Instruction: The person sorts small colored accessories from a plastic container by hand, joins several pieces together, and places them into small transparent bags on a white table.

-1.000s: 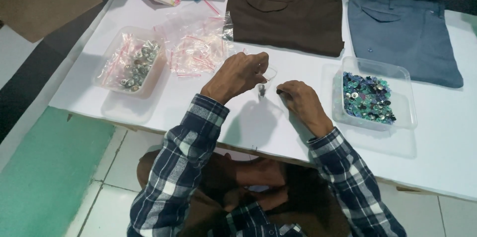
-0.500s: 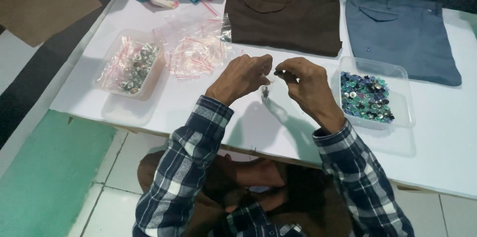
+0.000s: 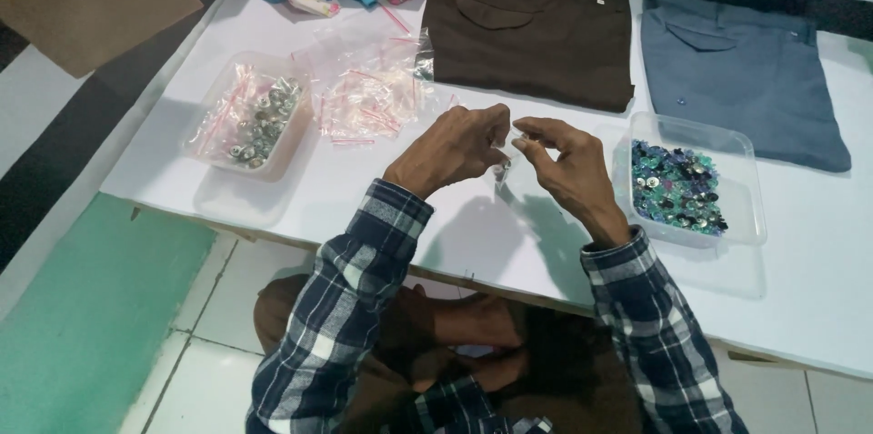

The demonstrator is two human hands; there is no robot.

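A small clear plastic bag (image 3: 503, 168) is pinched between the fingertips of the left hand (image 3: 452, 150) and the right hand (image 3: 566, 170), both closed on its top edge and held just above the white table (image 3: 382, 206); what sits inside the bag is too small to tell. To the right of the grip, a clear tub of blue and green buttons (image 3: 677, 186) is set within easy reach. To the left of it, a loose heap of empty small bags (image 3: 368, 97) is spread, and beyond that a second tub of silvery buttons in bags (image 3: 253, 117) is placed. Behind the grip, a folded brown shirt (image 3: 532, 29) and a folded grey-blue shirt (image 3: 741, 75) are laid side by side. The thin, slippery film could be let slip from so light a pinch, and any contents could be spilled across the table or over its near edge.
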